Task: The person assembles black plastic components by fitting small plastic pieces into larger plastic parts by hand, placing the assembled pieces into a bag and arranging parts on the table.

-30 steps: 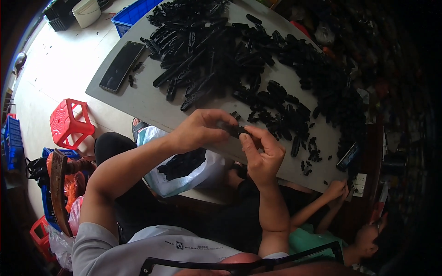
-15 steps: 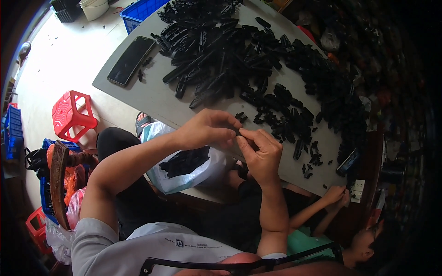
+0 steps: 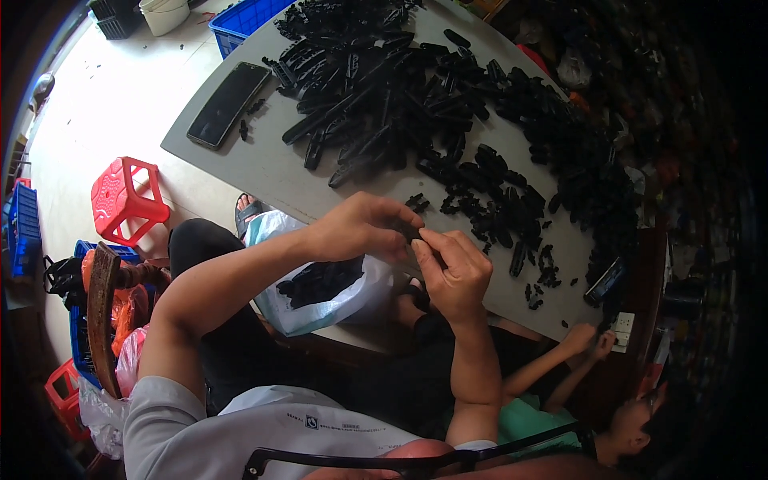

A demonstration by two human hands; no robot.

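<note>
Over the table's near edge, my left hand (image 3: 366,227) is closed in a pinch, thumb and forefinger round a small black plastic part (image 3: 411,233). Fingertips of my right hand (image 3: 454,270) meet the same part from the other side. Most of the part is hidden by the fingers. Just beyond lies a spread of small black plastic pieces (image 3: 460,202), and farther back a large heap of long black plastic parts (image 3: 388,104). Below my left wrist sits an open white bag (image 3: 372,298) with black parts (image 3: 322,282) inside.
A smartphone (image 3: 228,106) lies on the pale table (image 3: 264,164) at left; another phone (image 3: 606,282) rests near the right edge. A co-worker's hands (image 3: 590,340) handle something at lower right. A red stool (image 3: 128,200) and blue crate (image 3: 240,26) stand on the floor.
My right fingertips have shifted slightly at the small part, and a little more of it shows. The co-worker's hands have moved slightly apart.
</note>
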